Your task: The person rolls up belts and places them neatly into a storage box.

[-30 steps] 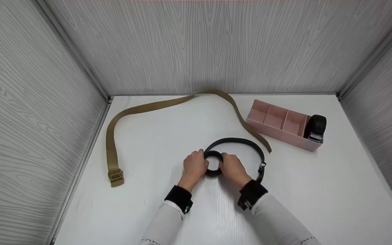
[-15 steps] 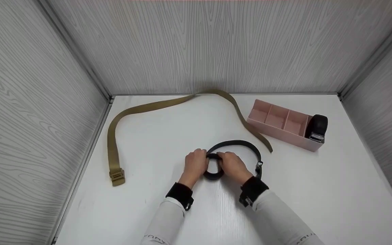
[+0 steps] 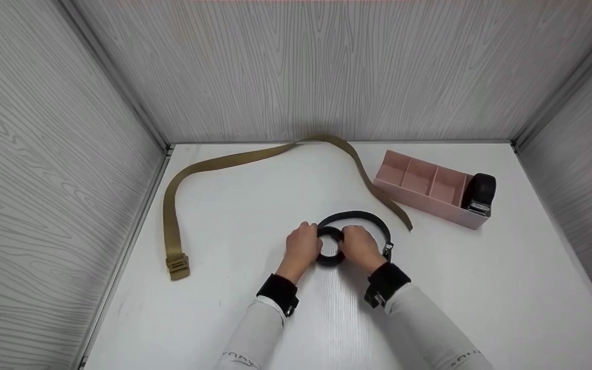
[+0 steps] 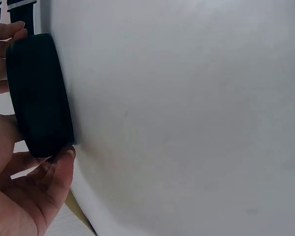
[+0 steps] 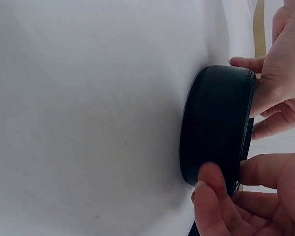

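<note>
The smooth white worktop (image 3: 224, 221), faintly flecked with small specks, carried a long, flat, olive-tan fabric belt (image 3: 219, 163) in a loose, wandering curve: from its olive-tan buckle (image 3: 178, 264) near the left side, it ran up to the back edge, then down to a free end on the right. Just beside that end, an oblong pale pink box (image 3: 432, 204) with divided compartments sat at a slant. Nearer the front, a narrow, smooth black belt (image 3: 355, 214) with a silvery metal buckle (image 3: 388, 246) stood on edge, partly wound into a round coil (image 3: 330, 262).
</note>
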Action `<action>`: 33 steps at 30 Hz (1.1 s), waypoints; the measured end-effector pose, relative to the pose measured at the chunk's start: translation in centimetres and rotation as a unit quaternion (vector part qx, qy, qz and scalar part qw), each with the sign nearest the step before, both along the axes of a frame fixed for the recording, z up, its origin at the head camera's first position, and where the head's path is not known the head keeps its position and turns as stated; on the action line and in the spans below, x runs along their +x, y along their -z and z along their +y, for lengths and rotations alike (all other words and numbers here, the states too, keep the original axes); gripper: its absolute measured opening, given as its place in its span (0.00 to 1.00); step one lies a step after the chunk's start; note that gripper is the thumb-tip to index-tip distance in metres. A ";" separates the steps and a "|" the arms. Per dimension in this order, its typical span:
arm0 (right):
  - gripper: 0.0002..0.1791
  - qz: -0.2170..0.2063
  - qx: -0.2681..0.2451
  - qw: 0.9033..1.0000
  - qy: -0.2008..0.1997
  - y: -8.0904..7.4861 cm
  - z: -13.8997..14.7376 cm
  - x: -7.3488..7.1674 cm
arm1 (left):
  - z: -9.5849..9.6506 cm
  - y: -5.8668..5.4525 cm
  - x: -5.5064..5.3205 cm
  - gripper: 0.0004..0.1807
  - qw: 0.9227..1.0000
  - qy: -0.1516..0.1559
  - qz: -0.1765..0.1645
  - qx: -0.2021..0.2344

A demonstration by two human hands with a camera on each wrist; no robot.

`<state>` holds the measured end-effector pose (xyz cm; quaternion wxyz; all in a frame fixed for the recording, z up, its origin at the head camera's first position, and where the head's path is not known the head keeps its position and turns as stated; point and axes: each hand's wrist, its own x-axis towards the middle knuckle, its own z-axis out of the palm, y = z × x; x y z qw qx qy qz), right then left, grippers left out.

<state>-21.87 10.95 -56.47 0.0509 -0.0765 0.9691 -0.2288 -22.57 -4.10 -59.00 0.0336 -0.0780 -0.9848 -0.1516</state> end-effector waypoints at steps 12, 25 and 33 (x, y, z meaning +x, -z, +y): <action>0.08 0.038 0.089 0.993 -0.064 -0.6 -0.5 -1.1 | 0.4 -0.1 -0.6 0.11 0.998 0.061 -0.009 -0.022; 0.09 -0.052 0.071 0.996 -0.022 -2.0 1.0 -1.0 | 0.7 -0.2 -0.6 0.14 0.997 0.046 0.011 -0.061; 0.07 -0.010 0.100 0.994 -0.041 -1.7 1.0 -1.2 | 1.3 -0.7 -0.9 0.08 0.996 0.070 0.001 -0.058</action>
